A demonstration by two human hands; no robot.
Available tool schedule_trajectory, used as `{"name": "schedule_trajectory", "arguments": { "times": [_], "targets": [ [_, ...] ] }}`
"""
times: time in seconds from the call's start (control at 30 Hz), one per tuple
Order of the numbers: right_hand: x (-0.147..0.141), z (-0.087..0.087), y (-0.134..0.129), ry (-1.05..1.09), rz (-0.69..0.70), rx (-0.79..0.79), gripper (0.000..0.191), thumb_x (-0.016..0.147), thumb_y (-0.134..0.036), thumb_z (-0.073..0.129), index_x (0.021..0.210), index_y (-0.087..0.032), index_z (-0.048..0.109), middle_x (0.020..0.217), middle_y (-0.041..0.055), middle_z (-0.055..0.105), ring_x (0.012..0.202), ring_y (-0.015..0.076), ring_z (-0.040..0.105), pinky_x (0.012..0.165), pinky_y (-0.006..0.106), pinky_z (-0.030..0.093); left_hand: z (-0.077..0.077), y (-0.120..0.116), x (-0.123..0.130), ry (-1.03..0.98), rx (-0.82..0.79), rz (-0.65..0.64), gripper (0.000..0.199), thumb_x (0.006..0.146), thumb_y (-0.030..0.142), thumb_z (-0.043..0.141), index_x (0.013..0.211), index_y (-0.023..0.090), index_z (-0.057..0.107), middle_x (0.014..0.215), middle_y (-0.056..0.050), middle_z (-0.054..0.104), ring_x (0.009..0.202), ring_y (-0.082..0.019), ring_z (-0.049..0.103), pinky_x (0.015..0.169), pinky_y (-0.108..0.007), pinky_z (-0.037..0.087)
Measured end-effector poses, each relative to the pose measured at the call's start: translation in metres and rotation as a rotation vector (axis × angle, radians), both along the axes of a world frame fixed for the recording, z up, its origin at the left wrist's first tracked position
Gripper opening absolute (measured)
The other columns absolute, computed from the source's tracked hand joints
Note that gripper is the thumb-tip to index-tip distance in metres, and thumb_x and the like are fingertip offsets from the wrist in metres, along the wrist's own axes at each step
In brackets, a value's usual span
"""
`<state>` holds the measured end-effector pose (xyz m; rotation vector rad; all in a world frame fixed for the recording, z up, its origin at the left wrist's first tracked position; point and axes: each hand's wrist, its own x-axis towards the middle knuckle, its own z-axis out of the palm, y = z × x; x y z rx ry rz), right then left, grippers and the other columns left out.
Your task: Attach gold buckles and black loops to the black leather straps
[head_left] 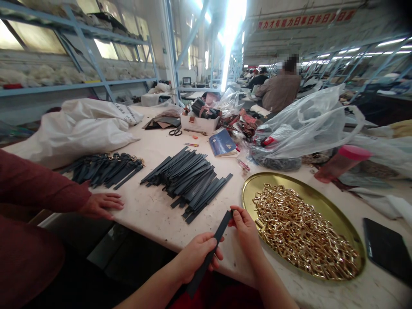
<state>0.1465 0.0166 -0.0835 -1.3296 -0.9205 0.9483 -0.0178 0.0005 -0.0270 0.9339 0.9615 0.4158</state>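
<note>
A flat dark strap (210, 253) slants up over the table's front edge, held between both hands. My left hand (202, 253) is closed round its middle, thumb on top. At the strap's upper end, my right hand (243, 221) pinches the tip between thumb and fingers; whether a small fitting is there too is hidden. Just right of that hand lies a gold oval tray (249, 189) heaped with gold metal buckles (302, 231). Beyond my hands, a pile of similar dark strips (193, 176) is spread on the table.
Another person's hand (102, 204) rests on the table edge at left, near straps with gold fittings (109, 167). Around the table are a white sack (83, 124), scissors (175, 132), a blue booklet (222, 142), a clear plastic bag (309, 124), a pink cup (343, 163) and a black phone (386, 249).
</note>
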Motion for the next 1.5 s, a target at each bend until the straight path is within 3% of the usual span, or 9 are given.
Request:
{"name": "schedule_trajectory", "arguments": {
  "times": [0.2,0.4,0.6,0.73,0.87,1.03,1.23,1.4,1.5],
  "targets": [
    [0.001,0.002,-0.001,0.271,0.146,-0.001,0.035,0.074,-0.043,0.058,0.099,-0.019,0.058,0.079,0.002,0.061,0.066,0.0139,0.057,0.064,0.03,0.05,-0.008,0.006,-0.004,0.159,0.206,-0.08,0.031,0.08,0.037,0.038,0.093,0.013,0.051,0.059,0.003,0.052,0.04,-0.007,0.046,0.04,-0.017,0.033],
    [0.0,0.005,-0.002,0.174,0.197,-0.014,0.033,0.073,-0.043,0.059,0.094,-0.017,0.061,0.062,-0.0015,0.058,0.056,0.0117,0.054,0.057,0.025,0.045,0.008,0.019,-0.002,0.431,0.534,-0.225,0.032,0.084,0.036,0.03,0.085,0.016,0.055,0.054,0.004,0.049,0.042,-0.01,0.045,0.043,-0.021,0.033],
    [-0.003,0.01,-0.006,0.131,0.251,-0.034,0.03,0.071,-0.041,0.061,0.089,-0.016,0.061,0.054,-0.0033,0.056,0.051,0.011,0.051,0.054,0.025,0.041,0.019,0.027,-0.001,0.731,0.887,-0.352,0.029,0.082,0.03,0.035,0.074,0.019,0.06,0.067,-0.003,0.06,0.065,-0.017,0.054,0.054,-0.025,0.03],
    [-0.012,0.017,-0.021,0.101,0.362,-0.079,0.023,0.072,-0.032,0.06,0.087,-0.016,0.059,0.053,-0.0041,0.056,0.051,0.0107,0.051,0.056,0.025,0.039,0.024,0.025,-0.008,0.667,0.839,-0.442,0.029,0.082,0.029,0.035,0.072,0.018,0.06,0.063,-0.002,0.059,0.061,-0.016,0.052,0.054,-0.024,0.031],
    [-0.018,0.02,-0.037,0.171,0.211,-0.049,0.03,0.071,-0.029,0.06,0.098,-0.018,0.053,0.063,-0.005,0.054,0.052,0.0093,0.05,0.055,0.024,0.039,0.022,0.017,-0.01,0.423,0.575,-0.478,0.031,0.084,0.033,0.032,0.097,0.018,0.056,0.057,0.003,0.053,0.045,-0.012,0.046,0.05,-0.022,0.035],
    [-0.023,0.025,-0.048,0.163,0.102,-0.062,0.06,0.069,-0.028,0.062,0.122,-0.018,0.038,0.058,-0.0074,0.048,0.052,0.0105,0.048,0.054,0.024,0.039,0.01,0.012,-0.001,0.289,0.543,-0.282,0.049,0.084,0.042,0.037,0.123,0.014,0.042,0.07,-0.002,0.059,0.062,-0.016,0.053,0.061,-0.026,0.041],
    [-0.018,0.036,-0.048,0.157,0.136,-0.083,0.072,0.067,-0.028,0.066,0.127,-0.017,0.029,0.06,-0.0067,0.05,0.055,0.0108,0.047,0.055,0.025,0.039,0.0,0.012,0.011,0.191,0.539,-0.208,0.056,0.083,0.05,0.037,0.127,0.014,0.041,0.087,-0.007,0.063,0.086,-0.022,0.054,0.077,-0.031,0.041],
    [-0.016,0.03,-0.051,0.18,0.25,-0.154,0.078,0.069,-0.035,0.065,0.131,-0.019,0.02,0.059,-0.0074,0.048,0.053,0.0107,0.047,0.054,0.025,0.039,0.003,0.012,0.011,0.183,0.585,-0.242,0.053,0.083,0.047,0.038,0.125,0.015,0.043,0.108,-0.009,0.059,0.101,-0.022,0.05,0.087,-0.032,0.037],
    [0.001,0.027,-0.054,-0.101,0.183,-0.136,0.068,0.075,-0.038,0.059,0.13,-0.018,0.024,0.066,-0.0033,0.054,0.058,0.0132,0.051,0.057,0.027,0.041,0.007,0.016,0.008,0.116,0.596,-0.281,0.038,0.083,0.044,0.041,0.105,0.017,0.056,0.087,-0.005,0.062,0.082,-0.017,0.054,0.075,-0.026,0.041]
  ]
}}
